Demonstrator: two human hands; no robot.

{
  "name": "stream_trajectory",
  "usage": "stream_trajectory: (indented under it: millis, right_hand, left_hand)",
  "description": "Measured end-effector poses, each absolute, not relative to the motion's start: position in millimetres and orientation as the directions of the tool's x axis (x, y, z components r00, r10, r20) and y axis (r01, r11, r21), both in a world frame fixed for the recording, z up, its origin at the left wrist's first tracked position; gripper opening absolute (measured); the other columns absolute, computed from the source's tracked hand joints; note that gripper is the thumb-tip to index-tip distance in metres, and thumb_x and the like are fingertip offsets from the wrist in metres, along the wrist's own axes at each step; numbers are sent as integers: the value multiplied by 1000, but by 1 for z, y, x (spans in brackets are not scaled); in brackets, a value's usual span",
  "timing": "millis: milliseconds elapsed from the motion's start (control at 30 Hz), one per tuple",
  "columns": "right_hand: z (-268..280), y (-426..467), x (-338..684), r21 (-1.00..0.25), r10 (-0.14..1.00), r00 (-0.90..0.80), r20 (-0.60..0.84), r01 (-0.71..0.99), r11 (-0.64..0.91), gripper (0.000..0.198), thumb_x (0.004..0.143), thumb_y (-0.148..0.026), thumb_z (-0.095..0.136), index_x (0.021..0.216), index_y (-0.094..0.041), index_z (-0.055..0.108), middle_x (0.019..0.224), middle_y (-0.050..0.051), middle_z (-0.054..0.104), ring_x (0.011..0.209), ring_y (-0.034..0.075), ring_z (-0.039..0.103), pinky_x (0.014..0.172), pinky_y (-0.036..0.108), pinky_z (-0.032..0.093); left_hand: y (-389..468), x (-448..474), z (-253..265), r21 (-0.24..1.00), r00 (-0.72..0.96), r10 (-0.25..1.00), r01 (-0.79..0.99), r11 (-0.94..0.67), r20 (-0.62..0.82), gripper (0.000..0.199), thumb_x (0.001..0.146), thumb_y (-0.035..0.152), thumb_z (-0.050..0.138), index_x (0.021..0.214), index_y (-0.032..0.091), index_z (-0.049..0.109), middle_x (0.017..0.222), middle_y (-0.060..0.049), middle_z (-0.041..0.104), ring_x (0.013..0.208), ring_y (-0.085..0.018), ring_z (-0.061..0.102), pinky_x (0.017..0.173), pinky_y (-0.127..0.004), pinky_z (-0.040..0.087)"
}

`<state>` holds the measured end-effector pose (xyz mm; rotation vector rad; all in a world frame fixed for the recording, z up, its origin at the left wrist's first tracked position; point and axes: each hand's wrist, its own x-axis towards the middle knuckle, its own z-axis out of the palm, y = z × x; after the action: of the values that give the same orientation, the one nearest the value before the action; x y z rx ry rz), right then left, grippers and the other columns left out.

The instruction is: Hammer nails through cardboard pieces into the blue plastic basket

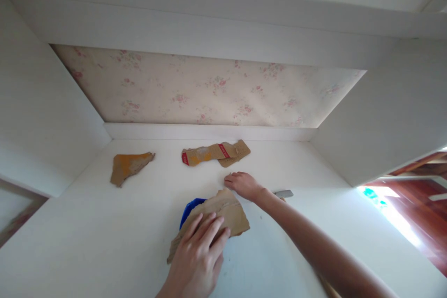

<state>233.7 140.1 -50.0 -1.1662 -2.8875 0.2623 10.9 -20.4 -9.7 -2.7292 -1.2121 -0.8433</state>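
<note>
My left hand (202, 253) lies with its fingers stretched out over a torn piece of brown cardboard (228, 209). Beneath that cardboard, a blue object (190, 209) shows only in part, so its kind is hidden. Beyond the cardboard's far edge, my right hand (243, 185) is closed, its fingertips pinching a small scrap of cardboard (227, 179) at the white surface. A grey flat-bladed tool (284, 193) lies beside my right wrist, partly covered by the forearm.
An irregular cardboard piece with yellow tape (127, 167) lies at the left. Near the back edge are overlapping cardboard strips (213, 152) with red print. White panels (380, 111) enclose the white surface (146, 223), with floral wallpaper (209, 88) behind. Reddish flooring (415, 200) shows at the right.
</note>
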Motion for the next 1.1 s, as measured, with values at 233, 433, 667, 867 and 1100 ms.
stream_trajectory:
  millis: [233, 433, 667, 867, 1100]
  right_hand:
    - [-51, 140, 235, -315, 736, -664, 131, 676, 666, 11, 92, -11, 59, 92, -18, 67, 98, 4, 71, 93, 20, 65, 86, 36, 51]
    - [-24, 103, 228, -606, 903, -200, 379, 684, 406, 24, 103, -26, 37, 111, -19, 59, 110, 12, 69, 104, 23, 63, 92, 38, 49]
    - [0, 9, 190, -931, 988, 40, 152, 340, 129, 13, 97, -34, 53, 97, -25, 62, 93, 4, 74, 86, 19, 70, 76, 30, 56]
    - [-10, -5, 181, -886, 988, 6, 157, 444, 138, 15, 97, -31, 49, 96, -27, 64, 91, 3, 74, 77, 19, 69, 68, 29, 54]
    - [-8, -4, 180, -825, 971, -51, 235, 518, 227, 17, 98, -25, 46, 98, -27, 64, 90, 3, 74, 75, 19, 69, 69, 28, 51]
  left_hand:
    - [-22, 10, -8, 233, 515, 719, 713, -661, 466, 38, 87, 12, 51, 118, 26, 67, 120, -6, 66, 120, -25, 59, 104, -43, 51]
    - [-27, 12, -1, 272, 479, 769, 743, -612, 424, 34, 90, 12, 50, 117, 24, 67, 123, -6, 65, 123, -25, 57, 107, -43, 48]
    - [-26, 17, -5, 337, 441, 784, 728, -597, 437, 21, 94, 17, 53, 108, 19, 67, 113, -7, 68, 117, -24, 60, 105, -43, 50]
    - [-23, 21, -10, 399, 405, 830, 738, -544, 383, 26, 93, 10, 49, 114, 17, 63, 104, -7, 71, 105, -24, 64, 94, -43, 55]
    - [-19, 22, -17, 482, 280, 865, 739, -471, 417, 36, 95, 19, 51, 131, 16, 48, 109, -10, 70, 104, -25, 66, 89, -39, 57]
